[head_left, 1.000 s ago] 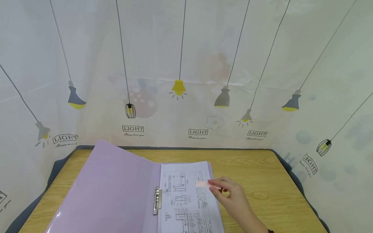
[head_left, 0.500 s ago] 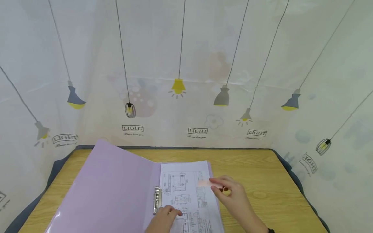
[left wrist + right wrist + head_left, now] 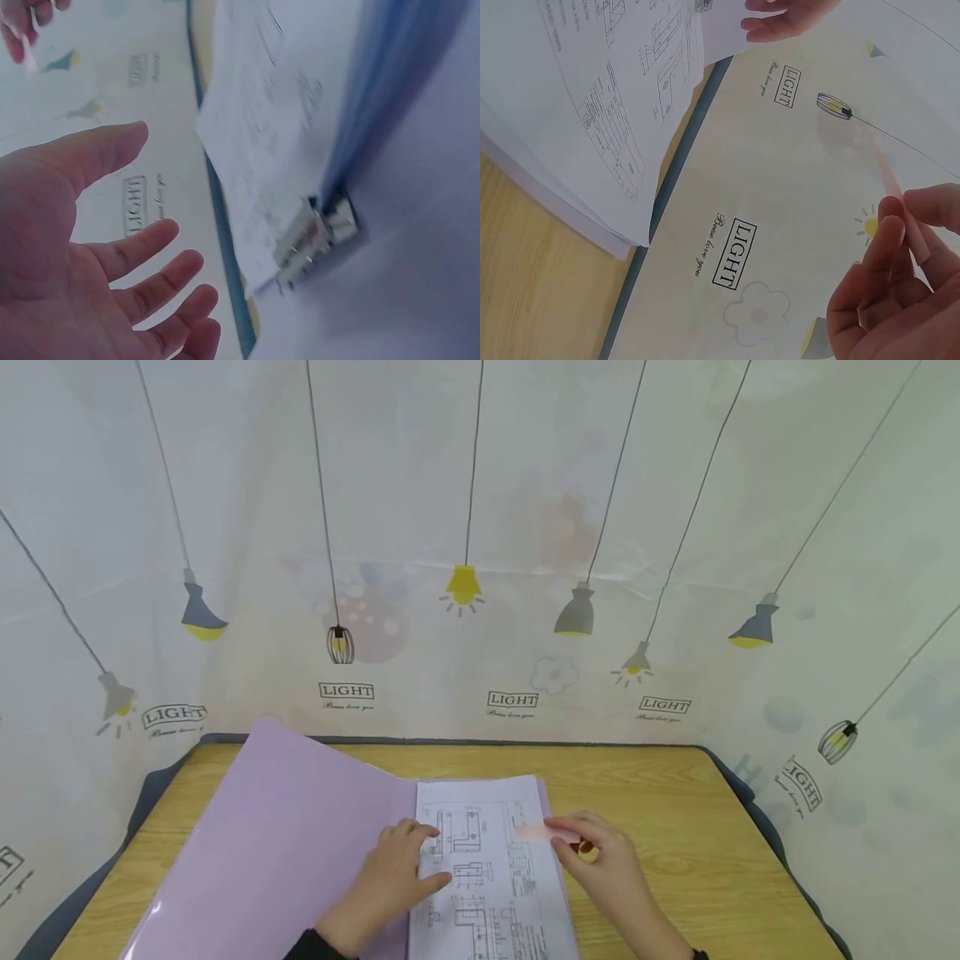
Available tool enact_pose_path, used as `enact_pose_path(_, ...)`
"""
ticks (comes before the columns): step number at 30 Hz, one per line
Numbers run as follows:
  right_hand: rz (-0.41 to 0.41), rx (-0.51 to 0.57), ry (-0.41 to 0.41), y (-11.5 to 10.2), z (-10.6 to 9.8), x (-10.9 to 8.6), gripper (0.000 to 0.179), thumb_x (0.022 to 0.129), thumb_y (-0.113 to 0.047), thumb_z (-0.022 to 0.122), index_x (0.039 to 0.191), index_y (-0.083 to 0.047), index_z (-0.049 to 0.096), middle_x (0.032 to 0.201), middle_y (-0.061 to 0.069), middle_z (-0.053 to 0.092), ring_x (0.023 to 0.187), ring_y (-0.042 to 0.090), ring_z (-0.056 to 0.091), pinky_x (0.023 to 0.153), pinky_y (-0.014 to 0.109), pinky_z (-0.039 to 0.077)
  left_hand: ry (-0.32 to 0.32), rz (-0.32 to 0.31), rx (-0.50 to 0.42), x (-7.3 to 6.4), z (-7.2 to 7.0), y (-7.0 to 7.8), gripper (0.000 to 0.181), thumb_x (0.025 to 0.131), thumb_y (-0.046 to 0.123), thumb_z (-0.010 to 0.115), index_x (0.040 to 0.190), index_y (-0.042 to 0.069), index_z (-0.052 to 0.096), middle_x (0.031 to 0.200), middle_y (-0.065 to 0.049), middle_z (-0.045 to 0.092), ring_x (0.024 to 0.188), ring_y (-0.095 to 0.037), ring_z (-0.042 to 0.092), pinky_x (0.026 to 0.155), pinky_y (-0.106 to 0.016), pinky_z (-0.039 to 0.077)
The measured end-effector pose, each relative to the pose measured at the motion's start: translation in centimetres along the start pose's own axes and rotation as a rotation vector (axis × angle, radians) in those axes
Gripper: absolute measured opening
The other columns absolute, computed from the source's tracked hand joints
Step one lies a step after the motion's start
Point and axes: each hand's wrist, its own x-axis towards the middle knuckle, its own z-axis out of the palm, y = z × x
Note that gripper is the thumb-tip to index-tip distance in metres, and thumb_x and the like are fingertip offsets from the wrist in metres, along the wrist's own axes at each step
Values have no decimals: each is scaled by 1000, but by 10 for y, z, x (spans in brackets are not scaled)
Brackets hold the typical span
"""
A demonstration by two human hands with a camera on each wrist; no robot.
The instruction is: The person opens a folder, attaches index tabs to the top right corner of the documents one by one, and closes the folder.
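A purple folder [image 3: 277,852] lies spread on the table, its cover turned to the left. On its right side sits a stack of printed technical drawings [image 3: 480,797]. My left hand [image 3: 390,881] hovers over the left edge of that stack, fingers spread and relaxed, holding nothing. It covers the folder's metal clip in the head view; the left wrist view shows the clip [image 3: 315,232] beside that hand. Between thumb and index finger my right hand [image 3: 611,864] pinches a pale pink, see-through strip [image 3: 529,833]. The strip overlaps the right part of the top sheet in the head view.
The wood-patterned table [image 3: 675,827] extends to the right of the folder. Behind and around it hangs a pale curtain [image 3: 420,485] printed with lamps and lettering. A dark edging [image 3: 465,741] runs along the table's back.
My left hand has come in from the bottom of the head view and moved up and left over the stack's left edge. My right hand stays nearly in place, still pinching the strip.
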Motion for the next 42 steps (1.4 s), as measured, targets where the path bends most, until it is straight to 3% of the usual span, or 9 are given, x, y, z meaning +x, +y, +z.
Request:
enact_pose_path(10,4,41,-9,1,2,-1,25,77,2,73,93,-17,74,90,-8,68,70,2,52,62,20,46,-111,-17,101,24,18,-33,58,71,48,77,108,8,58,99,-3,52,85,-21,44,74,-38,42)
enact_pose_path(16,34,31,-27,2,4,-1,24,77,1,73,94,-16,74,89,-9,67,70,2,51,63,19,46,-141,-24,141,31,26,-43,53,70,47,79,98,10,52,92,-2,46,81,-20,40,69,-37,40)
enact_pose_path(24,123,111,-34,8,7,2,23,78,0,73,97,-13,74,96,-2,69,78,5,58,69,20,51,-212,-58,138,41,26,-46,54,66,46,81,93,13,49,97,-3,47,84,-21,41,69,-38,40)
enact_pose_path(27,185,151,-38,14,9,7,20,80,-6,74,100,-11,73,101,4,70,85,9,63,72,20,52,-225,-70,138,42,26,-45,53,66,46,82,93,13,50,96,-3,47,84,-21,41,68,-37,40)
enact_pose_path(32,281,106,-42,26,16,21,25,83,-25,73,103,-10,72,105,6,70,88,14,66,73,21,52,-224,-80,156,42,23,-42,53,66,46,82,93,13,50,94,-3,46,82,-21,41,67,-36,40)
enact_pose_path(38,325,107,-15,51,31,44,24,88,-13,66,112,-12,64,107,8,66,85,16,63,73,27,53,-223,-84,156,42,22,-40,54,66,47,81,93,13,49,94,-3,46,83,-21,41,67,-36,40)
enact_pose_path(42,345,97,-12,64,39,60,18,89,-16,64,106,-10,67,100,8,68,83,16,64,72,30,53,-221,-86,158,42,23,-40,54,66,48,82,93,13,49,94,-2,46,83,-21,41,68,-36,39)
